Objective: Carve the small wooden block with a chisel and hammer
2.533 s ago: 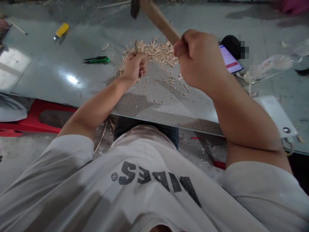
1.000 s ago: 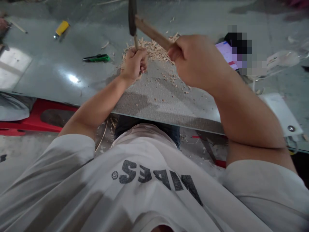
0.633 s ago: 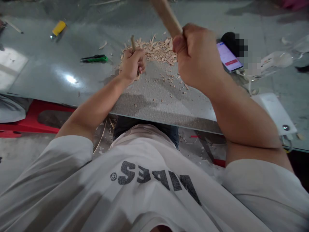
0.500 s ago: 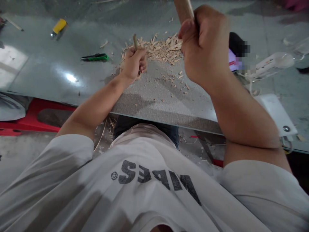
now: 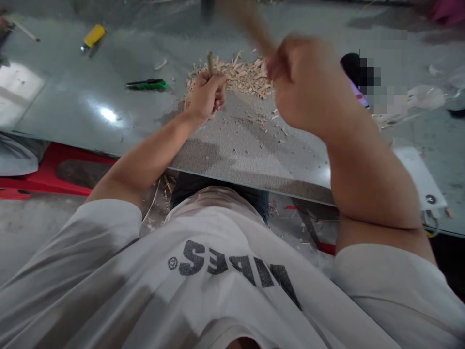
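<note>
My left hand (image 5: 209, 94) is closed around a slim wooden-handled tool (image 5: 209, 63) that stands roughly upright; its lower end is hidden by the fingers. A bit of pale wood (image 5: 187, 102) shows beside that hand, on the table. Raised higher and nearer the camera, my right hand (image 5: 303, 85) grips the wooden handle of a hammer (image 5: 254, 29). The hammer is blurred by motion, and its dark head reaches the top edge of the picture. Wood chips (image 5: 250, 77) lie heaped just beyond my left hand, with loose bits scattered nearer to me.
The grey table (image 5: 145, 126) carries a green and black utility knife (image 5: 147, 85) and a yellow-handled object (image 5: 93, 38) on the left. On the right are a phone (image 5: 358, 92), a clear plastic bottle (image 5: 425, 99) and a white flat object (image 5: 419, 177). A red stool (image 5: 65, 157) stands at lower left.
My right hand has swung the hammer down and to the left, bringing its head into view. My left hand keeps its hold on the tool, and the view has shifted slightly.
</note>
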Demonstrator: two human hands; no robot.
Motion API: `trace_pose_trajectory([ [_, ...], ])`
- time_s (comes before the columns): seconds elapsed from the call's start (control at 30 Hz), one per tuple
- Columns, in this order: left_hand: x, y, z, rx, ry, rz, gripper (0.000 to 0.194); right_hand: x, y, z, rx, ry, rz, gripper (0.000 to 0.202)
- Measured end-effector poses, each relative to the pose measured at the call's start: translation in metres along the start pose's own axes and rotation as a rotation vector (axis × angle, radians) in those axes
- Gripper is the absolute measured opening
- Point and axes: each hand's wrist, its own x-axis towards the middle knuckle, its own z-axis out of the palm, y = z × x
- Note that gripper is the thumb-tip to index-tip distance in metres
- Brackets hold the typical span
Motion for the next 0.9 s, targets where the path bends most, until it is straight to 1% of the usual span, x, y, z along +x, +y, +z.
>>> trace_pose_trajectory([
  [0.03,0.000,0.000,0.001,-0.003,0.012,-0.006,0.056,-0.001,-0.002,-0.001,-0.047,-0.143,0.055,0.025],
  [0.07,-0.001,0.001,0.002,-0.010,0.019,-0.018,0.055,-0.002,-0.005,-0.002,-0.048,-0.147,0.085,0.027],
  [0.1,-0.002,0.002,0.003,-0.019,0.025,-0.029,0.055,-0.004,-0.007,-0.002,-0.026,-0.095,0.102,0.029],
  [0.17,-0.004,0.003,0.005,-0.038,0.021,-0.049,0.056,-0.004,-0.011,-0.002,0.036,0.095,0.085,0.035],
  [0.2,-0.004,0.002,0.005,-0.045,0.018,-0.058,0.057,-0.004,-0.012,-0.001,0.039,0.123,0.069,0.036],
  [0.23,-0.004,0.001,0.005,-0.049,0.020,-0.062,0.057,-0.004,-0.013,-0.002,0.017,0.078,0.064,0.034],
  [0.3,-0.001,-0.004,0.003,-0.051,0.039,-0.055,0.056,-0.003,-0.012,-0.004,-0.060,-0.089,0.088,0.027],
  [0.33,0.001,-0.006,0.002,-0.048,0.043,-0.048,0.055,-0.003,-0.011,-0.005,-0.080,-0.134,0.103,0.027],
  [0.37,0.003,-0.009,0.000,-0.041,0.046,-0.041,0.054,-0.003,-0.009,-0.007,-0.071,-0.133,0.112,0.029],
  [0.47,0.010,-0.014,-0.004,-0.025,0.051,-0.059,0.051,-0.002,-0.002,-0.007,0.089,0.053,0.095,0.034],
  [0.5,0.011,-0.014,-0.004,-0.032,0.061,-0.079,0.051,-0.002,0.000,-0.006,0.140,0.078,0.083,0.035],
  [0.53,0.012,-0.013,-0.004,-0.045,0.075,-0.098,0.049,-0.002,0.002,-0.005,0.169,0.075,0.073,0.034],
  [0.6,0.012,-0.008,-0.003,-0.071,0.085,-0.114,0.046,-0.001,0.003,-0.001,0.150,0.025,0.072,0.032],
  [0.67,0.010,-0.002,-0.001,-0.101,0.058,-0.076,0.042,0.001,0.002,0.003,0.088,-0.046,0.103,0.029],
  [0.73,0.007,0.006,0.001,-0.163,0.011,0.015,0.041,0.003,0.001,0.007,0.059,-0.098,0.146,0.028],
  [0.77,0.005,0.010,0.002,-0.203,-0.014,0.065,0.044,0.005,0.000,0.009,0.058,-0.115,0.165,0.028],
  [0.83,0.002,0.018,0.002,-0.267,-0.050,0.142,0.055,0.008,0.001,0.013,0.057,-0.137,0.197,0.029],
  [0.9,0.000,0.026,0.001,-0.286,-0.089,0.159,0.069,0.012,0.006,0.017,0.039,-0.158,0.234,0.031],
])
